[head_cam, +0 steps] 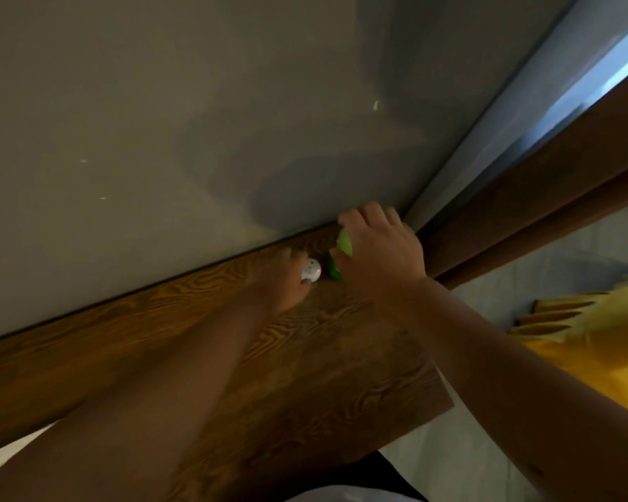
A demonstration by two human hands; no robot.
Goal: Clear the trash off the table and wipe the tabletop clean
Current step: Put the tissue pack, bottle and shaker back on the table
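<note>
A dark wood-grain tabletop [305, 375] runs along a grey wall. At its far corner my right hand [381, 255] is closed over a bright green object [341, 248], most of it hidden under my fingers. Just left of it my left hand [280, 280] lies low on the table, its fingertips holding a small round white object [312, 270] against the surface. The two objects sit a few centimetres apart. The picture is tilted and dim.
The grey wall [196, 121] bounds the table's far edge. A brown curtain [541, 197] hangs at the right corner beside a bright window strip. Yellow cloth [595, 331] lies past the table's right edge over a pale floor.
</note>
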